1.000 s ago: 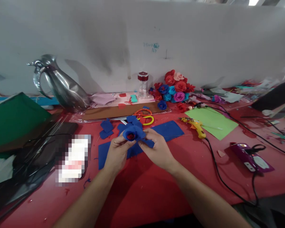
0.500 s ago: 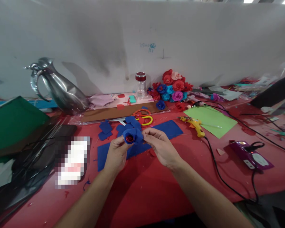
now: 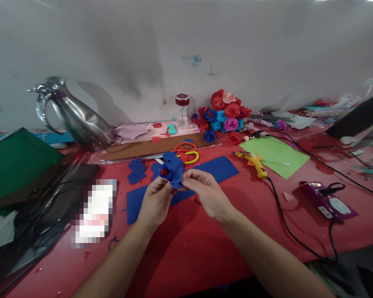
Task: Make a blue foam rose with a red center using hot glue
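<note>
A blue flower with a dark red centre (image 3: 173,170) is held above the red table. My left hand (image 3: 157,200) pinches its base from the left, and my right hand (image 3: 205,192) pinches the edge of a petal at its right side. Under and behind the hands lie blue sheets (image 3: 222,167). Cut blue pieces (image 3: 137,167) are left of the flower. Just behind it are scissors (image 3: 191,157) with a yellow and orange handle, partly hidden by blue pieces.
A yellow glue gun (image 3: 255,162) lies by a light green sheet (image 3: 278,157), its cord running near a purple power strip (image 3: 328,200). Finished flowers (image 3: 225,114), a lidded jar (image 3: 182,111) and a metal jug (image 3: 77,116) stand behind. A blurred bright object (image 3: 96,213) lies left.
The flower has been turned and tilted, so its centre now faces further left. My right fingers have shifted slightly left along with it. The camera view has moved a little.
</note>
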Action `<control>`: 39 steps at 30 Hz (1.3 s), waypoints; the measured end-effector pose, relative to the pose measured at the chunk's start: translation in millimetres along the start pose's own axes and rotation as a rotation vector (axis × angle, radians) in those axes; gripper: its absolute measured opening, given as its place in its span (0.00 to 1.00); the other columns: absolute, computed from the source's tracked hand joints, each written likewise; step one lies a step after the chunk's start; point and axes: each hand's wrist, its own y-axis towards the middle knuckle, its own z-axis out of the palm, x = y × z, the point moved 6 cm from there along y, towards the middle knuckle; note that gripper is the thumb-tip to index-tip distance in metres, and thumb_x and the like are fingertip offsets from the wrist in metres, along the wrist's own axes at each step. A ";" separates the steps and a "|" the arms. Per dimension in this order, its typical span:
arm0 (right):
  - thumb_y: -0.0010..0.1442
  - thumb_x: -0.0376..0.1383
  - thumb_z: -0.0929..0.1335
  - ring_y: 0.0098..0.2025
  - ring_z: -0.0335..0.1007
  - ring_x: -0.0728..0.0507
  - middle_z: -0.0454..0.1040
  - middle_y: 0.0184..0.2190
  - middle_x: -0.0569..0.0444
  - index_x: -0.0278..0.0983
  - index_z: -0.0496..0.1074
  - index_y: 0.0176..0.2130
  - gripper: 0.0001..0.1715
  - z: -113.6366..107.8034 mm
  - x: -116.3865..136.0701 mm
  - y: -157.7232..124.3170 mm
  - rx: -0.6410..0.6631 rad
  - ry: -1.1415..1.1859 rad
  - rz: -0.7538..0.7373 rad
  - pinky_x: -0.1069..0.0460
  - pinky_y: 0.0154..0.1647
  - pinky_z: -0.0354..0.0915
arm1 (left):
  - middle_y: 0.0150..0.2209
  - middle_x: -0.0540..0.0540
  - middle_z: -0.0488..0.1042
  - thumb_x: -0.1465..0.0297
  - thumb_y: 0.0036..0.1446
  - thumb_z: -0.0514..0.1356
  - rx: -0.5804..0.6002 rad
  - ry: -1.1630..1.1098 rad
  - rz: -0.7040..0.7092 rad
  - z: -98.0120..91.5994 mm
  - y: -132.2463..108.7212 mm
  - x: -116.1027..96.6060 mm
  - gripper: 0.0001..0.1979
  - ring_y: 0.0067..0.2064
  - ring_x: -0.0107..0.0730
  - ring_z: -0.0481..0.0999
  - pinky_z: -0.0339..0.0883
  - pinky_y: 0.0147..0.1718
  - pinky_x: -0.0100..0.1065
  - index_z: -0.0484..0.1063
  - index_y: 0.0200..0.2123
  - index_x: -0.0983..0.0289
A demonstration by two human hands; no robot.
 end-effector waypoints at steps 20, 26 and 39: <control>0.48 0.38 0.70 0.28 0.67 0.49 0.72 0.22 0.59 0.38 0.71 0.24 0.06 -2.1 -3.2 -0.6 0.019 -0.022 0.113 0.51 0.36 0.62 | 0.24 0.49 0.75 0.67 0.41 0.72 0.005 -0.016 -0.009 -0.2 -1.9 0.4 0.10 0.25 0.25 0.69 0.64 0.30 0.31 0.76 0.26 0.63; 0.45 0.37 0.72 0.29 0.67 0.49 0.73 0.22 0.59 0.38 0.73 0.23 0.05 0.4 -2.0 -1.4 0.014 -0.050 0.143 0.51 0.37 0.62 | 0.24 0.48 0.74 0.67 0.40 0.72 -0.002 -0.016 0.019 -0.3 0.3 1.0 0.10 0.25 0.24 0.69 0.64 0.29 0.29 0.75 0.26 0.63; 0.39 0.37 0.76 0.27 0.65 0.50 0.72 0.22 0.59 0.37 0.74 0.24 0.11 -3.1 -7.1 -1.4 -0.083 0.006 0.193 0.52 0.34 0.60 | 0.27 0.50 0.73 0.65 0.46 0.68 -0.007 0.159 0.130 -5.2 0.5 0.3 0.09 0.30 0.28 0.70 0.66 0.35 0.32 0.75 0.27 0.64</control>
